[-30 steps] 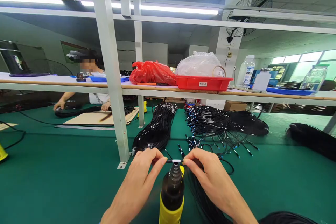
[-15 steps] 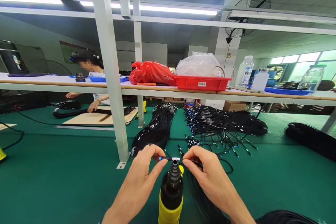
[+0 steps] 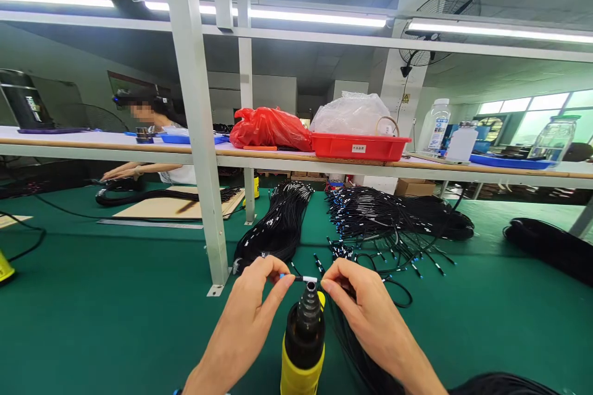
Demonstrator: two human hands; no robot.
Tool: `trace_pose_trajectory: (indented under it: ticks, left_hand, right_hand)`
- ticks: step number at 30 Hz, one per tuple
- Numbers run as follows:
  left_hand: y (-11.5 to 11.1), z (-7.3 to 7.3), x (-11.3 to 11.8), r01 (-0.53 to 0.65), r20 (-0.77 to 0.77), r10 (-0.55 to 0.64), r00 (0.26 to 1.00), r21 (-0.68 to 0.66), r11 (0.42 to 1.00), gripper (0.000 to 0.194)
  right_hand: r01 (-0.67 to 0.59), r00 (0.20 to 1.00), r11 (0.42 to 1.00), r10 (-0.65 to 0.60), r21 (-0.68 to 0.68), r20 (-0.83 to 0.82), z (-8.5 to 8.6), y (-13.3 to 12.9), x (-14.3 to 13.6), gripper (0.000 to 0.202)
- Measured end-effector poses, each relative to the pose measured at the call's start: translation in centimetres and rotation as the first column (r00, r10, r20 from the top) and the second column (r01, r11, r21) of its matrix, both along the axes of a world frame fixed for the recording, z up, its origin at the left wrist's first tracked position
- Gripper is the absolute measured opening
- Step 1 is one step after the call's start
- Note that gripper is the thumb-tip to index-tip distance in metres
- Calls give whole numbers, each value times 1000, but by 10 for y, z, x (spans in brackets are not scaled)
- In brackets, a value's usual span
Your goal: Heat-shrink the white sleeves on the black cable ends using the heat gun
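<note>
My left hand [image 3: 248, 311] pinches the blue-tipped end of a thin black cable [image 3: 298, 278] between thumb and fingertips. A white sleeve [image 3: 310, 279] on that cable sits just above the nozzle of an upright yellow and black heat gun [image 3: 303, 339]. I cannot tell whether the sleeve touches the nozzle. At the sleeve's other side, my right hand [image 3: 365, 305] has thumb and forefinger closed on the cable. Below the right hand, a bundle of black cables [image 3: 354, 345] runs down toward the front edge.
Bundles of black cables [image 3: 278, 222] and a wider pile with blue tips [image 3: 370, 213] lie behind my hands. A white post [image 3: 204, 136] rises at left. The shelf [image 3: 287, 163] holds a red tray [image 3: 361, 147]. Across the bench, a co-worker's hands [image 3: 123, 171] handle black cable.
The view has shifted slightly. My fingers still pinch the cable over the nozzle, with the left fingertips a little nearer the white sleeve. The co-worker's hands have moved left.
</note>
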State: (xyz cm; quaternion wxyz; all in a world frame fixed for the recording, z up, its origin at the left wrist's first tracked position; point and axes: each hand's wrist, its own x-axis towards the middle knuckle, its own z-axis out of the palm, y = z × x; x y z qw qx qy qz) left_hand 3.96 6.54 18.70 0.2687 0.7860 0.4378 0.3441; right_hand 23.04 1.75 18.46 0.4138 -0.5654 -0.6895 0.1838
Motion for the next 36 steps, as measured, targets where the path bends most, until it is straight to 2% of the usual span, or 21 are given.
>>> trace_pose_trajectory:
  ticks: [3,9,12,16,19,23,25,27,29,31,33,36]
  left_hand:
    - [0,-1,0,12,8,-12,1000,5,1000,29]
    - [2,-4,-2,-44,-31,45,998,55,998,49]
    - [-1,0,-2,-26,-4,26,1000,28,999,44]
    - [-5,3,-1,6,32,-6,999,1,1000,26]
    - [-6,4,0,16,42,-16,999,-3,1000,20]
    - [-4,4,0,-1,66,1,998,0,1000,24]
    - [0,-1,-4,-33,70,33,997,-1,999,26]
    - [7,-15,-16,-50,3,50,999,-1,999,26]
    - [14,-40,-34,-42,-145,40,989,-13,999,21]
    - [20,-75,-57,-65,-311,39,950,-74,995,14]
    - [23,-113,-79,-128,-498,48,866,-127,984,18]
    - [21,-159,-102,-188,-648,10,761,-206,960,29]
  right_hand:
    - [11,1000,1000,-11,-2,6,1,-1,0,26]
    - [-30,998,999,32,-33,52,2,-3,-3,37]
    - [-22,1000,1000,22,-14,5,1,-2,-2,33]
    - [1,997,1000,0,15,-72,-3,-1,-1,22]
    - [19,996,999,-16,35,-85,-4,-2,-3,20]
    - [67,997,997,-66,26,-51,-4,2,1,30]
    - [138,989,990,-136,21,-53,-11,9,12,36]
    - [242,968,970,-240,20,-73,-29,18,30,40]
    - [354,933,935,-351,23,-77,-57,26,53,43]
    - [462,886,887,-462,4,-38,-91,30,74,48]
    - [514,858,858,-513,-17,44,-122,31,89,51]
    - [482,874,875,-478,-34,84,-154,24,95,51]
